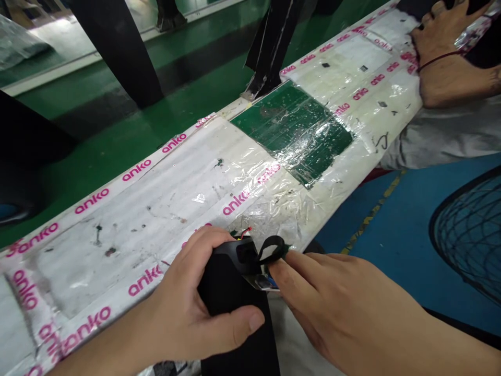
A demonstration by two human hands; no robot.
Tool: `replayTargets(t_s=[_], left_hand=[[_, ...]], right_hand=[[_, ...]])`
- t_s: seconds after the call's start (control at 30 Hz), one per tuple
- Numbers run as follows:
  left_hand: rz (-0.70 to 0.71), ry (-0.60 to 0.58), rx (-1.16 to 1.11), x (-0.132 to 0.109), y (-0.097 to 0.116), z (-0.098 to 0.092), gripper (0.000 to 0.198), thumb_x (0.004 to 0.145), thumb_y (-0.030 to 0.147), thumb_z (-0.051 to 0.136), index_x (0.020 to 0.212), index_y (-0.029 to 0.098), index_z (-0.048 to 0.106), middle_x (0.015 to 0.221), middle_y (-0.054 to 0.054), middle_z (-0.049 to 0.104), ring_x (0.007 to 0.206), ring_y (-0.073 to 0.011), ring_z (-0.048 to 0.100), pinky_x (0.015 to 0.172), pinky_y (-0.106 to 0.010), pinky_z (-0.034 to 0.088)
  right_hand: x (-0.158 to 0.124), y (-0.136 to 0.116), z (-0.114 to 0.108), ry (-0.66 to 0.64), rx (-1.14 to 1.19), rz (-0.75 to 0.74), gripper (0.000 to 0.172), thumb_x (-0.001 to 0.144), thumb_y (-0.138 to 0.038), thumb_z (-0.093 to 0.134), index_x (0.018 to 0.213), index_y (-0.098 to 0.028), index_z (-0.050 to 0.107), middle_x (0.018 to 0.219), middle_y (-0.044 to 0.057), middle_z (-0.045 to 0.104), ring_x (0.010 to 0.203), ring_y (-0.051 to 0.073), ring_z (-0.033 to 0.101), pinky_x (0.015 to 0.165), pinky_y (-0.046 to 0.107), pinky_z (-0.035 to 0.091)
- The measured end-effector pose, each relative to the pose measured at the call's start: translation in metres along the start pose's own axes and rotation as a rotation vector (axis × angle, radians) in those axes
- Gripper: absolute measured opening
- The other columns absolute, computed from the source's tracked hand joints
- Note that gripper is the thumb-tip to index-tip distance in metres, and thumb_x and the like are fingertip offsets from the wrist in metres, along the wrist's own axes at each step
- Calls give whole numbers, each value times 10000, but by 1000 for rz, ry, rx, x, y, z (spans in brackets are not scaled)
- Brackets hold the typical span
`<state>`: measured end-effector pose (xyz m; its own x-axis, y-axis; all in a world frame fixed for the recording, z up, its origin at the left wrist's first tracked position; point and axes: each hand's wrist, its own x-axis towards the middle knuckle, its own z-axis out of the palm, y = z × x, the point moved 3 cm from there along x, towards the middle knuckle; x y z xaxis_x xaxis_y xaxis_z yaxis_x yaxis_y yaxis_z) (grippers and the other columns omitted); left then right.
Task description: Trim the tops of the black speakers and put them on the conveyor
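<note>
My left hand (191,308) is wrapped round a black fabric-covered piece (235,297) at the near edge of the workbench, thumb pressed across its front. My right hand (332,303) pinches a small black loop of strap (272,248) at the piece's top end. Thin red and green wires (245,232) stick out beside the loop, and a bit of shiny metal shows under it.
The long workbench (156,209) is covered in white sheet with pink "anko" tape and crinkled clear film. A green patch (293,130) lies mid-bench. Another person's hand (442,57) rests at the far right end. A fan grille (469,235) stands over the blue floor.
</note>
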<state>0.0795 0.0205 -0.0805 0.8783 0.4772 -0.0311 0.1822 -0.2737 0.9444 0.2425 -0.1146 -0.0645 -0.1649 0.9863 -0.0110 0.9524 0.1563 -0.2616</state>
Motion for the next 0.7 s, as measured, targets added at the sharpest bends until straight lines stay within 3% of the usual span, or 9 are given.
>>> replayTargets(t_s=[0.5, 0.7], left_hand=[[6, -15, 64, -1, 0, 1, 551, 837, 398, 814, 1283, 337, 496, 1132, -17, 605, 954, -238, 624, 797, -368, 535], [26, -2, 110, 3, 3, 6, 495, 853, 376, 782, 1254, 311, 498, 1127, -27, 573, 965, -247, 612, 868, -409, 531]], right_hand=[[5, -5, 0, -5, -80, 84, 520, 619, -64, 542, 1102, -240, 460, 727, -9, 614, 495, 210, 585, 488, 350, 269], [13, -4, -7, -107, -75, 91, 434, 596, -94, 591, 976, -262, 465, 637, -39, 563, 417, 183, 512, 444, 342, 124]])
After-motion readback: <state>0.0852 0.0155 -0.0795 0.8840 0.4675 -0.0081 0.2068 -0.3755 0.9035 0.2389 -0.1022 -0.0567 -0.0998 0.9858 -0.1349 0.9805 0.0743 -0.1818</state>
